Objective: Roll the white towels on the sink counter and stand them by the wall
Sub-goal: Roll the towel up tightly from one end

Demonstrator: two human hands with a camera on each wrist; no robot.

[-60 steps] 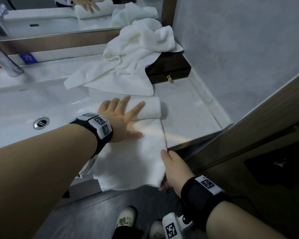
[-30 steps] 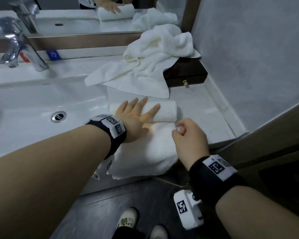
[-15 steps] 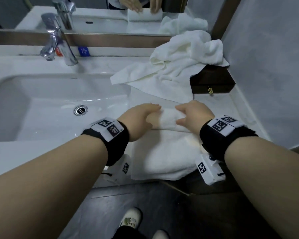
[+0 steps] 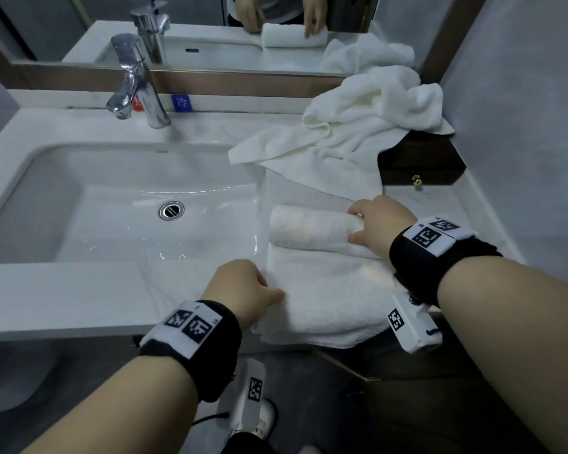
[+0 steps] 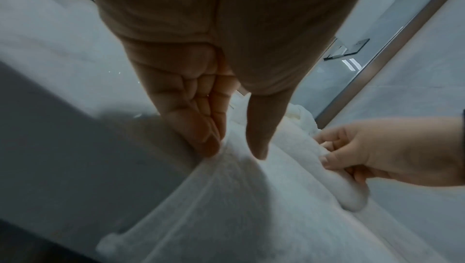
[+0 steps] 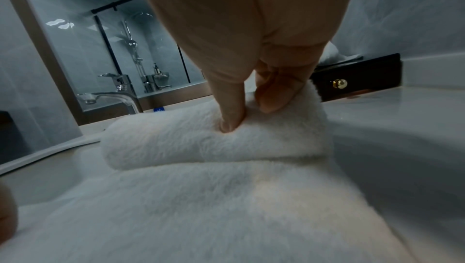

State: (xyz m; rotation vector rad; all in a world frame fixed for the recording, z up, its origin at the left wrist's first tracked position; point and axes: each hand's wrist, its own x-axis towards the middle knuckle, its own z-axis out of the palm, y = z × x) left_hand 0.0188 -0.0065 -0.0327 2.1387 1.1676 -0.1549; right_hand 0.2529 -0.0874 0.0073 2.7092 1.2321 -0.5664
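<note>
Rolling this towel (image 4: pixel 322 283) well depends on both ends moving together, and right now you have only the right end under control. Your right hand (image 4: pixel 379 224) grasps the rolled part (image 4: pixel 309 229) at its right end, thumb dug into the near side and fingers curled over the top, while your left hand (image 4: pixel 243 288) pinches the left edge of the flat part between thumb and curled fingers, near the front of the counter (image 4: pixel 79 290). The towel lies just right of the sink (image 4: pixel 112 204), with its near edge hanging over the counter front. Judging from this, pull the flat part taut and square with the left hand, then bring that hand up to the free left end of the roll so it does not cone or loosen. Keep the pressure even and the wraps tight, since a slack roll will probably not stand by the wall (image 4: pixel 522 93). A second, crumpled towel (image 4: pixel 351 139) waits behind, draped partly over a dark wooden box (image 4: pixel 420 168). The right wrist view shows what the head view hides: the thumb's dent in the pile and the seam where roll meets flat cloth. The left wrist view shows the pinch on the edge from below. Only the head view shows the whole layout, including the tap (image 4: pixel 135 83) and mirror (image 4: pixel 210 31).
</note>
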